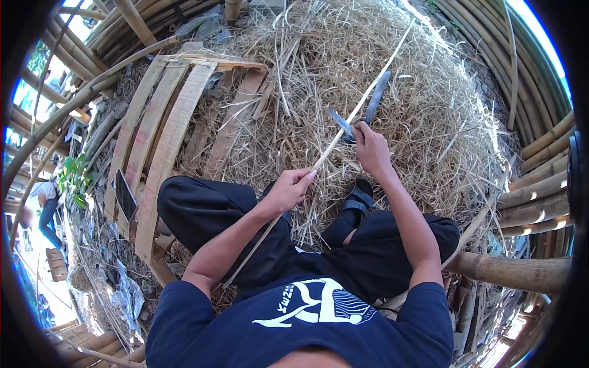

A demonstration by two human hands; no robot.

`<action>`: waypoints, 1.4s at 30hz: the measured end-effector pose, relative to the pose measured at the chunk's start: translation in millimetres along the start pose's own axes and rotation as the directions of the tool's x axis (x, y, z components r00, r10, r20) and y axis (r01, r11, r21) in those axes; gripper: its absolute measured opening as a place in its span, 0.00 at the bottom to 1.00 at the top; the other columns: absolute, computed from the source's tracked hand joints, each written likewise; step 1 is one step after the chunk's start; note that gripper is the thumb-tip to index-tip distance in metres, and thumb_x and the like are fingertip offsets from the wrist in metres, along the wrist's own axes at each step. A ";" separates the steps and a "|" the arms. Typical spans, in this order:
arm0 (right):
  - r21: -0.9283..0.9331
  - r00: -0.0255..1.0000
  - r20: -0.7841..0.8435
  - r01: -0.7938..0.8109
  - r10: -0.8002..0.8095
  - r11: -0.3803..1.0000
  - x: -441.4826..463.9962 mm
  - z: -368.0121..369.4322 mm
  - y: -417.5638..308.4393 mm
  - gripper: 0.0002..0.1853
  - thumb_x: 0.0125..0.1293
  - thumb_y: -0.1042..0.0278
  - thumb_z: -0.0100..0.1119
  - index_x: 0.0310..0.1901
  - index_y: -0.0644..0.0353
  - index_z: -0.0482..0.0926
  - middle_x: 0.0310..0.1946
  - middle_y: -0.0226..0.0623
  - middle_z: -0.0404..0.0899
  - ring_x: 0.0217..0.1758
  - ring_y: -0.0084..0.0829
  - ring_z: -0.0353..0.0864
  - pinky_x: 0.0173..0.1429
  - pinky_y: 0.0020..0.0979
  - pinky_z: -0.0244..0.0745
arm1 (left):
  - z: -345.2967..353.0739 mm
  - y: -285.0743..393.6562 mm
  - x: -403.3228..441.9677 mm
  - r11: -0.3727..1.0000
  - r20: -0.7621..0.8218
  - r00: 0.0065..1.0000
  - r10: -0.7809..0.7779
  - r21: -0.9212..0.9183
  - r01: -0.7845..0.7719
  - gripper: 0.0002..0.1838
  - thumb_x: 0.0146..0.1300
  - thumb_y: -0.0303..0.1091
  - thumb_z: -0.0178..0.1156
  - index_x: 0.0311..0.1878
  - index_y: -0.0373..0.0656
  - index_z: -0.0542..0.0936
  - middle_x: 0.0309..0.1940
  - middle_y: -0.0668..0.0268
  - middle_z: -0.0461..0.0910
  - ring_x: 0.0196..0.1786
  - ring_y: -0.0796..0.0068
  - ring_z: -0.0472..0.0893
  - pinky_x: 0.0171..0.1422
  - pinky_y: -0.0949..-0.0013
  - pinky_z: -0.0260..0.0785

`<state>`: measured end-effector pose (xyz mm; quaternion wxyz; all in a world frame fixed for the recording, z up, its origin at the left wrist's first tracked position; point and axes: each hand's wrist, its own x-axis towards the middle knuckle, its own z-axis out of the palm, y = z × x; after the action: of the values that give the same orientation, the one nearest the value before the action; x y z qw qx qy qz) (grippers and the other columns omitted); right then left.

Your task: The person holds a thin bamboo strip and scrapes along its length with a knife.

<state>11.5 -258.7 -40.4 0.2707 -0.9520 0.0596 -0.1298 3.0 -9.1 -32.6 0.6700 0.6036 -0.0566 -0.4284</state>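
Note:
My left hand (291, 191) is closed around a long, thin bamboo strip (333, 145), which runs from near my left thigh up and away over the shavings. In my right hand (373, 150) is a knife (378, 95) with a dark grey blade pointing away from me. Just beyond my right fingers, a blue-grey flat piece (340, 122) lies across the strip; I cannot tell whether it is part of the knife. The fingers of my right hand hide the knife's handle.
Pale shavings (423, 122) cover the ground ahead. A slatted wooden frame (175, 126) lies at left, with a phone (126, 195) on it. Bamboo poles (515, 274) stand at right. Another person (48, 205) is at far left.

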 end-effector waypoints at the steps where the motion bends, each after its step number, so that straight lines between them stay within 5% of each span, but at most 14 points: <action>1: 0.001 1.000 -0.002 0.001 -0.001 1.000 0.2 0.1 -0.9 0.09 0.71 0.62 0.50 0.44 0.58 0.74 0.25 0.51 0.79 0.30 0.55 0.79 0.34 0.52 0.70 | -0.6 1.0 -0.6 1.000 0.001 1.000 -0.003 -0.004 0.003 0.14 0.75 0.35 0.48 0.56 0.39 0.76 0.18 0.81 0.58 0.17 0.91 0.56 0.19 0.80 0.49; 13: 0.038 0.989 -0.095 0.120 -0.116 0.992 0.9 6.3 -16.3 0.15 0.68 0.56 0.55 0.37 0.61 0.73 0.23 0.48 0.80 0.29 0.52 0.80 0.32 0.47 0.72 | -1.3 -15.8 5.7 0.984 -0.014 0.996 0.092 0.154 -0.088 0.14 0.75 0.36 0.49 0.55 0.38 0.76 0.18 0.81 0.58 0.17 0.92 0.56 0.19 0.80 0.48; 15: 0.012 0.998 -0.067 -0.019 0.020 1.000 1.9 7.8 -18.3 0.18 0.67 0.52 0.57 0.35 0.62 0.72 0.21 0.49 0.79 0.28 0.52 0.80 0.32 0.47 0.72 | 0.5 -15.7 6.0 0.982 -0.021 0.995 0.098 0.164 -0.094 0.15 0.75 0.36 0.49 0.56 0.39 0.76 0.18 0.81 0.58 0.17 0.92 0.56 0.19 0.80 0.48; 22: 0.019 0.991 0.015 -0.137 0.137 0.990 8.0 2.4 -19.8 0.19 0.67 0.52 0.57 0.33 0.64 0.76 0.20 0.51 0.78 0.28 0.53 0.80 0.33 0.47 0.72 | 0.9 -16.9 5.9 0.976 -0.027 0.995 0.095 0.198 -0.088 0.15 0.75 0.36 0.49 0.58 0.39 0.76 0.18 0.82 0.58 0.17 0.92 0.57 0.19 0.80 0.48; 34: 0.286 0.925 0.243 -0.357 0.294 0.889 12.9 14.1 7.4 0.23 0.66 0.49 0.59 0.31 0.66 0.82 0.15 0.40 0.75 0.19 0.33 0.73 0.30 0.37 0.67 | 6.1 5.5 -3.7 0.992 -0.005 0.992 -0.126 0.002 0.126 0.17 0.77 0.40 0.44 0.60 0.42 0.74 0.15 0.82 0.55 0.13 0.91 0.53 0.16 0.80 0.45; 37: 0.260 0.937 0.237 -0.315 0.256 0.913 10.5 10.2 0.2 0.21 0.67 0.51 0.59 0.32 0.66 0.82 0.15 0.35 0.74 0.19 0.27 0.72 0.28 0.33 0.66 | 1.6 -0.2 -2.7 0.993 0.027 0.993 -0.114 -0.025 0.115 0.17 0.77 0.40 0.44 0.58 0.43 0.75 0.15 0.82 0.54 0.13 0.91 0.53 0.15 0.80 0.44; 42: 0.536 0.915 0.382 -0.335 0.131 0.775 2.7 -17.2 -36.3 0.17 0.70 0.59 0.57 0.33 0.67 0.81 0.15 0.26 0.71 0.17 0.16 0.66 0.21 0.24 0.58 | -3.6 -16.7 16.6 0.996 -0.085 0.993 -0.077 0.029 0.080 0.16 0.77 0.40 0.45 0.56 0.42 0.75 0.15 0.82 0.54 0.13 0.91 0.53 0.15 0.80 0.44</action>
<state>10.8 -237.1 -6.5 0.5735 -0.8126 0.0901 0.0509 7.1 -15.4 -55.2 0.6447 0.6335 -0.0117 -0.4277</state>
